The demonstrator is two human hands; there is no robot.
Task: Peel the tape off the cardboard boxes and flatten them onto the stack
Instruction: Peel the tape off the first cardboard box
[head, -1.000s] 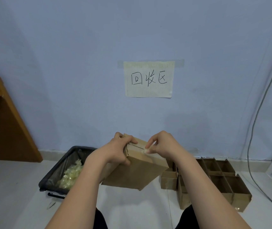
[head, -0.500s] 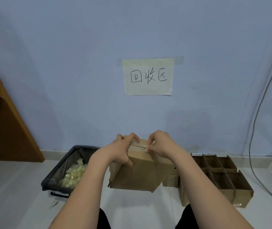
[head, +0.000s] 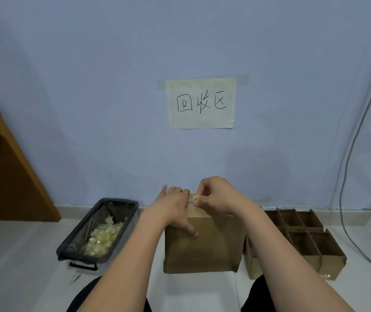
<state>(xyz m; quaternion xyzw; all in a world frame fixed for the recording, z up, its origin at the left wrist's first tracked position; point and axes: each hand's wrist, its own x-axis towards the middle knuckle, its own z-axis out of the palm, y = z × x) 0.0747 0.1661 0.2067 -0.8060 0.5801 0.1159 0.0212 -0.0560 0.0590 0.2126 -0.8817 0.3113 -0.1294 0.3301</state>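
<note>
The paper sign (head: 200, 103) taped on the wall reads "回收区". The cardboard box (head: 203, 243) is held upright before the person, between the bin (head: 100, 228) and the divided boxes (head: 301, 239) on the floor. The left hand (head: 172, 209) grips its top edge, thumb on the front. The right hand (head: 216, 197) pinches the tape (head: 196, 197) there. Compared with a second ago, the box is now turned square and lower.

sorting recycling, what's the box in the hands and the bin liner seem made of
Box: plain brown cardboard, matte, with folded flap edges. Bin liner: likely thin clear plastic film, glossy and wrinkled over the black bin.
</note>
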